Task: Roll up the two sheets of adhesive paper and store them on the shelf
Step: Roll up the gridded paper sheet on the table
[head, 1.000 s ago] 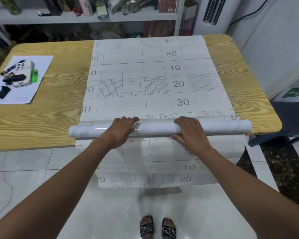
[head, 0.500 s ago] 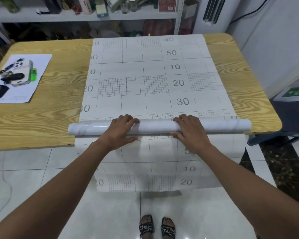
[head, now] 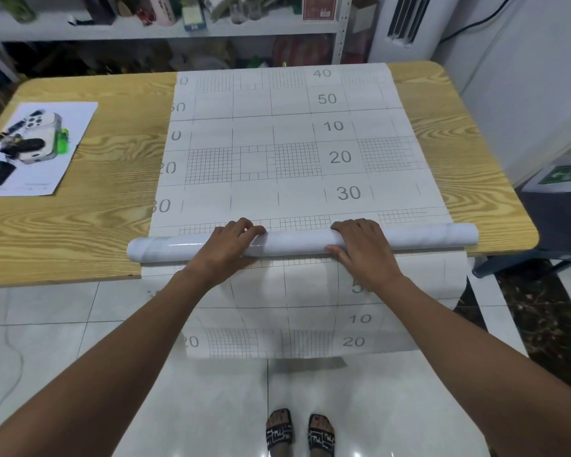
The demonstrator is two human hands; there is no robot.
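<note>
The left hand (head: 226,249) and right hand (head: 365,250) both grasp the roll (head: 295,241) of adhesive paper, fingers curled over its top and thumbs on its near side. The roll lies crosswise at the 6 o'clock edge of the desk (head: 80,225), with one hand on either side of its middle. The sheet (head: 294,143) lies flat from the roll toward 12 o'clock. Another length hangs off the desk edge below the hands, possibly a second sheet.
</note>
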